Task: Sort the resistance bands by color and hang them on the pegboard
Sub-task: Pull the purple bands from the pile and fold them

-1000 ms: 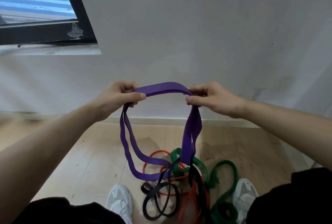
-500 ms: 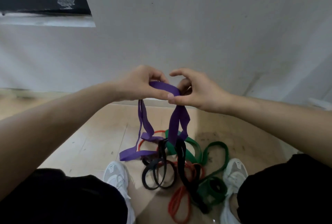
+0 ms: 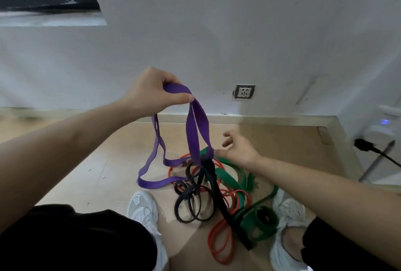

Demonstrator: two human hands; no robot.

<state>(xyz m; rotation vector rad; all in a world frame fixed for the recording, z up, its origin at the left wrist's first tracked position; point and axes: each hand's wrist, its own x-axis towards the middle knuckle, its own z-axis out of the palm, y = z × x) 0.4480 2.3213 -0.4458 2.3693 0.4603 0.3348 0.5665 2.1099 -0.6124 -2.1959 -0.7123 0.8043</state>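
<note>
Wooden floor [image 3: 91,162], purple band [image 3: 196,138] pinched in left hand [image 3: 149,95] fingers [image 3: 182,98]

Left hand [image 3: 152,93] is held raised, forearm extended forward; fingers and thumb are curled round the purple band [image 3: 196,131]. Right hand [image 3: 239,151] is held lower, fingers loosely spread, nothing gripped; outline slightly blurred.

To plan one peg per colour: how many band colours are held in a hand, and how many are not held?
Held by the left hand: 1, the purple band
Not held: 3, black loops, green loops, red loops
Total: 4 colours
</note>
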